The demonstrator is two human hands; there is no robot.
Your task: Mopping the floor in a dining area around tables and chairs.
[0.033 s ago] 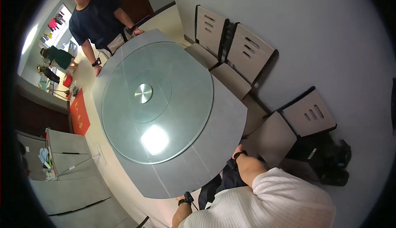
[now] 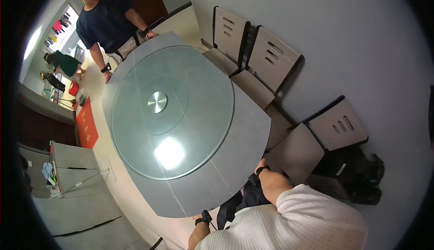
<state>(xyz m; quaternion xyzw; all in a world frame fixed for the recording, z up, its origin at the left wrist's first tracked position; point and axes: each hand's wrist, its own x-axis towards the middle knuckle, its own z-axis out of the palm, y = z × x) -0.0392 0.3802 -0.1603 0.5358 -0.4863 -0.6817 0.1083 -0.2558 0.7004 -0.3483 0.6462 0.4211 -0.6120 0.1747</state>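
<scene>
A grey table (image 2: 248, 128) with cut corners and pale veins fills the middle of the view. On it lies a large round glass turntable (image 2: 140, 137) with a shiny metal disc (image 2: 157, 102) at its centre. My left hand (image 2: 197, 217) is at the near edge, closed on the tabletop's rim. Farther right, my right hand (image 2: 261, 163) grips the rim near the right-hand corner. The table hides most of the fingers of both. Across from me, a person in a dark shirt (image 2: 108, 21) has both hands at the far edge.
Two chairs (image 2: 275, 57) stand along the wall on the right, and another chair (image 2: 337, 123) is nearer me. Black bags or cases (image 2: 348, 173) sit beside it. Grey cabinets (image 2: 86, 209) line the left. A red mat (image 2: 87, 123) lies beyond them. Other people (image 2: 65, 63) are far left.
</scene>
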